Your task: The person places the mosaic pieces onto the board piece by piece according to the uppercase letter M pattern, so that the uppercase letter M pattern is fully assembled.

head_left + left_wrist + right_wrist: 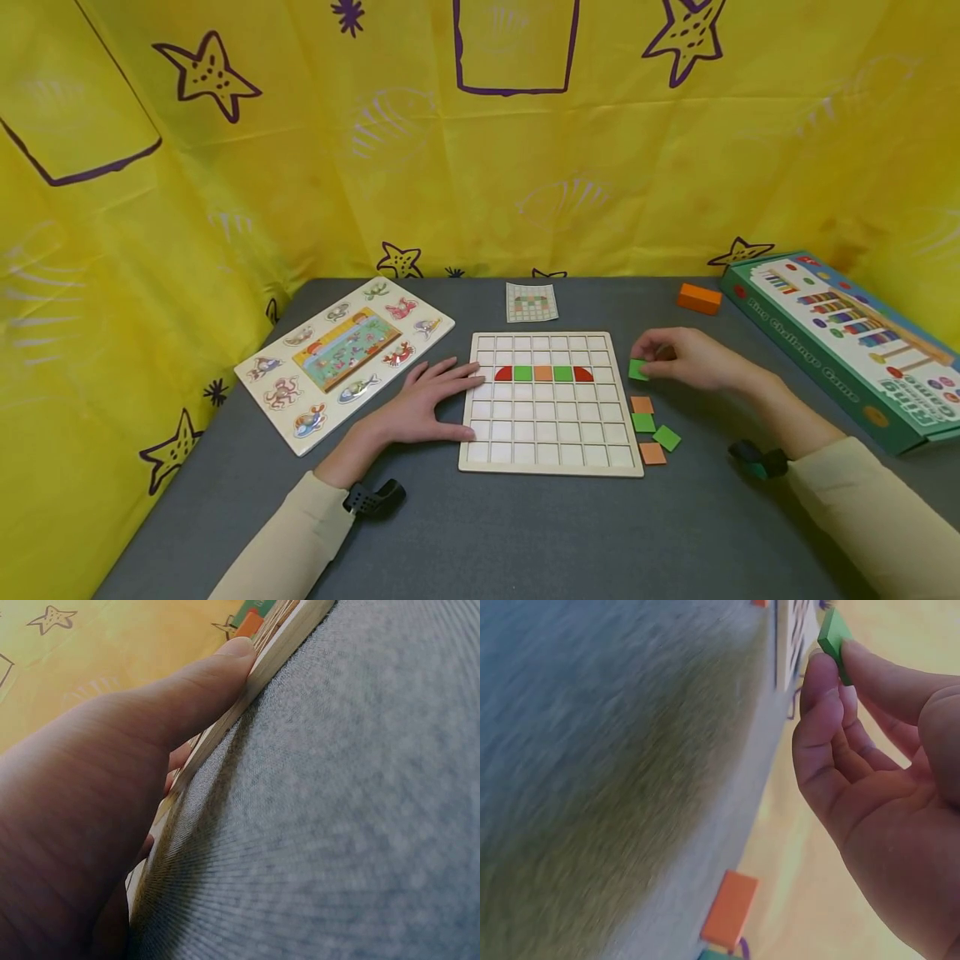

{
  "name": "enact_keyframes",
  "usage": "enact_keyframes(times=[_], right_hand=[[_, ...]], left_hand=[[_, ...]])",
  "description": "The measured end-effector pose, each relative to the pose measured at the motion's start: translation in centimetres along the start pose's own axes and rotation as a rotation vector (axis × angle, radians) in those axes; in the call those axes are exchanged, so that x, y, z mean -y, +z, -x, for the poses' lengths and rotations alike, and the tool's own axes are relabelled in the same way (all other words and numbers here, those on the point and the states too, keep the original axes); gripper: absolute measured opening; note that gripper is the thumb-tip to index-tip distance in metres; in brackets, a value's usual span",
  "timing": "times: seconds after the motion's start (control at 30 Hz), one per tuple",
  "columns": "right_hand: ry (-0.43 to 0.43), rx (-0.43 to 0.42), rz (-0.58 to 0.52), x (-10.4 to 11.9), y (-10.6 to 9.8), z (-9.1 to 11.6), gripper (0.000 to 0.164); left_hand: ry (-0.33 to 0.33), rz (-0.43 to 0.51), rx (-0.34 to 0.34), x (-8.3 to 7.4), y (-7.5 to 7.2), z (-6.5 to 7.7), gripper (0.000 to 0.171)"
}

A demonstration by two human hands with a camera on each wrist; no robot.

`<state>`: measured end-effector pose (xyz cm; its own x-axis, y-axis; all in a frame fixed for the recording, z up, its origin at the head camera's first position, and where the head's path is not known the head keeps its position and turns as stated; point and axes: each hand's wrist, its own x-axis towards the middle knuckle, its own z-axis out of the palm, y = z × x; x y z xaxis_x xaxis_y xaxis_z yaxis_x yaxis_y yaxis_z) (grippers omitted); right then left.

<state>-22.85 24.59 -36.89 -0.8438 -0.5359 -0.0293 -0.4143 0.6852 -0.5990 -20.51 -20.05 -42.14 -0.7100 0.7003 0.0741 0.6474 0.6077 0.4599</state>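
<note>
My right hand pinches a green square tile between thumb and fingers, just beyond the right edge of a wooden grid board. In the board's second row from the top lies a line of tiles: a red rounded piece, a green square, an orange square, another green square and another red rounded piece. With fingers spread, my left hand rests on the board's left edge. Its thumb touches the rim in the left wrist view.
Right of the board lie loose orange tiles and green tiles. Behind it is a small pattern card. A sea-animal puzzle board sits at left; an orange block and a green game box are at right.
</note>
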Motion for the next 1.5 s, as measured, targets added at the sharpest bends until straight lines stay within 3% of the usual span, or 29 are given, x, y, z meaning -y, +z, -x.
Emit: enact_keyframes(times=[0.37, 0.97, 1.5], right_hand=[[-0.041, 0.003, -0.058, 2.5, 1.0, -2.4, 0.013], [-0.122, 0.09, -0.098, 6.2, 4.1, -7.2, 0.008], [-0.181, 0.151, -0.097, 8.9, 6.4, -9.4, 0.008]], left_hand=[[0.008, 0.008, -0.005, 0.0, 0.1, -0.1, 0.084], [-0.01, 0.003, 0.007, 0.0, 0.0, 0.0, 0.083], [-0.021, -0.005, 0.009, 0.1, 0.0, -0.1, 0.082]])
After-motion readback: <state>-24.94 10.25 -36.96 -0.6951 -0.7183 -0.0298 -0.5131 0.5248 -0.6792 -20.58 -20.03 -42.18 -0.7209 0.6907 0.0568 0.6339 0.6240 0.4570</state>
